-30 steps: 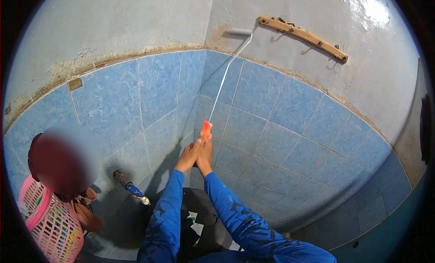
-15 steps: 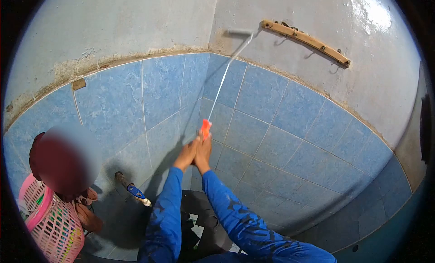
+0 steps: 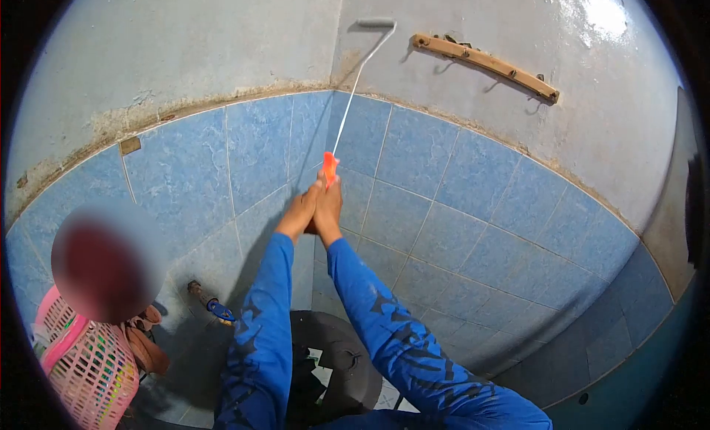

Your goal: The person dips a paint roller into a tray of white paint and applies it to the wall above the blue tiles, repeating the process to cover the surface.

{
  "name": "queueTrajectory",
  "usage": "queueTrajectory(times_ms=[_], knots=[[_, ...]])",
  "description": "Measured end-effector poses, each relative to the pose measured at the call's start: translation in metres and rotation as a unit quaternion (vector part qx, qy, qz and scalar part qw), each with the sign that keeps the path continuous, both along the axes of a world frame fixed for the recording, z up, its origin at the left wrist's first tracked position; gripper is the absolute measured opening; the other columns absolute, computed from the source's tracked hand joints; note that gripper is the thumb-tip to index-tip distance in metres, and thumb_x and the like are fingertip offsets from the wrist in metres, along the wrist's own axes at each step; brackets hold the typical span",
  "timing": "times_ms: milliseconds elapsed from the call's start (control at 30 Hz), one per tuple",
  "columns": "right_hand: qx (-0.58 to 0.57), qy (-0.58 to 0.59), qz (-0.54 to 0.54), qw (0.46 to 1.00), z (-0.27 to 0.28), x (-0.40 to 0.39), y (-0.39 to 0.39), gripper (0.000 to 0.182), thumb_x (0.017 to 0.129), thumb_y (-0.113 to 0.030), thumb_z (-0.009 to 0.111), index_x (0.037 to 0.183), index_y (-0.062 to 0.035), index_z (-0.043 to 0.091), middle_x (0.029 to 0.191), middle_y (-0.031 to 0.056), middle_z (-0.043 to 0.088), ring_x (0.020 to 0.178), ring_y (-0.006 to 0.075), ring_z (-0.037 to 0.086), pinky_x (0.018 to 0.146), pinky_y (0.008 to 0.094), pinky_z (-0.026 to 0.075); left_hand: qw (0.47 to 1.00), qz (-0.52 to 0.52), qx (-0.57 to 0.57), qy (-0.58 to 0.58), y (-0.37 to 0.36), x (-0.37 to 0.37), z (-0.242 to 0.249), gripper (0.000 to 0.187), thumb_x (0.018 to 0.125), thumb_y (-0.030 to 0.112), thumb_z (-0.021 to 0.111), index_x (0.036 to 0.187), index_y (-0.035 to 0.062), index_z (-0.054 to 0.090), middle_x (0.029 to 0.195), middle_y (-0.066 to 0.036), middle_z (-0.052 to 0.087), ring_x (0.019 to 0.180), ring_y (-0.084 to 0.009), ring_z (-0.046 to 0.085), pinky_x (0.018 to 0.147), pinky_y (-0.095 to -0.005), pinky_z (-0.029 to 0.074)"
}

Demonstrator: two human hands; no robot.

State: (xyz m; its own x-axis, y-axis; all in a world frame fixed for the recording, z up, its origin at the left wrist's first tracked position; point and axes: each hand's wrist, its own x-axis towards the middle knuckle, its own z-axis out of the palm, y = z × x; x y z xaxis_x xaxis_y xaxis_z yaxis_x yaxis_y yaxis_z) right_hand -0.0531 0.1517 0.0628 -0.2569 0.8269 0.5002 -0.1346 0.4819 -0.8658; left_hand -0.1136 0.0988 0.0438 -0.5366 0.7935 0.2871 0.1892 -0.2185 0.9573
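Note:
Both hands are wrapped round the orange handle of a paint roller (image 3: 345, 119), my left hand (image 3: 299, 210) on the left and my right hand (image 3: 328, 206) pressed against it. The top of the orange handle (image 3: 330, 167) sticks out above the fingers. A thin white rod runs up from it to the pale roller head (image 3: 376, 22), which is at the grey upper wall (image 3: 451, 12) near the corner, left of a wooden hook rail (image 3: 484, 62).
Blue tiles (image 3: 418, 149) cover the lower walls. A pipe tap with a blue handle (image 3: 221, 311) juts out at left. Pink baskets (image 3: 92, 371) stand at the lower left, beside a blurred dark red shape (image 3: 107, 263). A dark round container (image 3: 347, 356) is below my arms.
Both hands have moved up and slightly left with the handle. The roller head has gone higher on the grey wall. The view has shifted slightly.

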Motion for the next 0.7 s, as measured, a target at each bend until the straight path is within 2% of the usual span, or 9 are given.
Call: queueTrajectory(times_ms=[133, 233, 300, 400, 500, 567, 600, 667, 700], knots=[[-0.022, -0.004, 0.002, 1.0, 0.017, 0.0, -0.005, 0.04, 0.1, -0.041, 0.05, 0.109, -0.0018, 0.049, 0.101, 0.0294, 0.065, 0.098, 0.0488, 0.062, 0.08, 0.0525, 0.047, 0.997, -0.041, -0.042, -0.051, -0.008, -0.003, 0.021, 0.078, 0.098, 0.059, 0.045, 0.14, -0.0067, 0.047, 0.136, -0.02, 0.056, 0.127, -0.0285, 0.052, 0.105, -0.0385, 0.043], [-0.03, -0.018, -0.01, 0.999, -0.033, 0.008, -0.011, 0.041, 0.1, -0.041, 0.05, 0.111, -0.0017, 0.049, 0.101, 0.0291, 0.065, 0.099, 0.0482, 0.062, 0.081, 0.0524, 0.047, 0.997, -0.049, -0.028, -0.054, -0.002, -0.001, -0.041, 0.077, 0.098, 0.059, 0.045, 0.142, -0.0048, 0.046, 0.136, -0.019, 0.056, 0.127, -0.0276, 0.053, 0.104, -0.0383, 0.043], [-0.052, -0.028, -0.011, 0.998, -0.075, 0.016, -0.018, 0.042, 0.099, -0.041, 0.051, 0.114, -0.0017, 0.049, 0.101, 0.0292, 0.064, 0.099, 0.0477, 0.063, 0.081, 0.0521, 0.047, 0.998, -0.002, -0.053, -0.027, -0.012, 0.012, -0.083, 0.076, 0.098, 0.059, 0.045, 0.141, -0.0029, 0.049, 0.133, -0.017, 0.059, 0.125, -0.0271, 0.055, 0.103, -0.0377, 0.044], [-0.058, -0.029, 0.001, 0.998, -0.111, 0.042, -0.043, 0.043, 0.099, -0.042, 0.052, 0.114, -0.0018, 0.05, 0.099, 0.0282, 0.065, 0.097, 0.0477, 0.063, 0.079, 0.0522, 0.047, 0.994, 0.02, -0.093, -0.058, -0.041, 0.042, -0.114, 0.072, 0.098, 0.058, 0.045, 0.139, -0.0006, 0.052, 0.133, -0.017, 0.06, 0.124, -0.0266, 0.055, 0.103, -0.0363, 0.044], [-0.078, -0.062, -0.008, 0.995, -0.13, 0.059, -0.05, 0.042, 0.099, -0.042, 0.052, 0.111, -0.0016, 0.052, 0.096, 0.0259, 0.065, 0.091, 0.0427, 0.064, 0.076, 0.0491, 0.047, 0.996, -0.004, -0.057, -0.068, -0.057, 0.063, -0.135, 0.068, 0.099, 0.057, 0.045, 0.136, 0.0004, 0.055, 0.126, -0.016, 0.063, 0.12, -0.025, 0.057, 0.101, -0.0365, 0.045], [-0.071, -0.048, -0.008, 0.996, -0.138, 0.08, -0.059, 0.041, 0.1, -0.042, 0.053, 0.106, -0.0014, 0.053, 0.089, 0.0201, 0.064, 0.082, 0.0326, 0.064, 0.073, 0.0445, 0.048, 0.996, -0.029, -0.033, -0.076, -0.075, 0.086, -0.136, 0.06, 0.101, 0.048, 0.049, 0.13, -0.003, 0.057, 0.124, -0.017, 0.063, 0.115, -0.0215, 0.058, 0.098, -0.0336, 0.045], [-0.077, -0.049, -0.008, 0.996, -0.145, 0.091, -0.058, 0.041, 0.1, -0.042, 0.053, 0.106, -0.0014, 0.053, 0.089, 0.0201, 0.064, 0.082, 0.0326, 0.064, 0.073, 0.0445, 0.048, 0.996, -0.029, -0.038, -0.078, -0.078, 0.098, -0.142, 0.06, 0.101, 0.048, 0.049, 0.13, -0.003, 0.057, 0.124, -0.017, 0.063, 0.115, -0.0215, 0.058, 0.098, -0.0336, 0.045], [-0.012, -0.004, 0.022, 1.0, -0.165, 0.119, -0.05, 0.035, 0.101, -0.04, 0.053, 0.102, -0.0046, 0.054, 0.074, 0.0061, 0.056, 0.066, 0.0163, 0.054, 0.06, 0.0358, 0.045, 0.992, -0.045, -0.029, -0.112, -0.082, 0.121, -0.159, 0.058, 0.102, 0.043, 0.052, 0.14, -0.0012, 0.049, 0.129, -0.015, 0.06, 0.119, -0.0204, 0.057, 0.099, -0.031, 0.045], [-0.009, -0.018, 0.022, 1.0, -0.174, 0.139, -0.046, 0.033, 0.101, -0.039, 0.054, 0.102, -0.0054, 0.055, 0.072, 0.0026, 0.054, 0.064, 0.013, 0.052, 0.057, 0.0329, 0.043, 0.993, -0.08, -0.006, -0.091, -0.085, 0.127, -0.17, 0.062, 0.101, 0.042, 0.054, 0.147, 0.0013, 0.041, 0.131, -0.015, 0.056, 0.121, -0.0188, 0.055, 0.096, -0.0303, 0.048]])
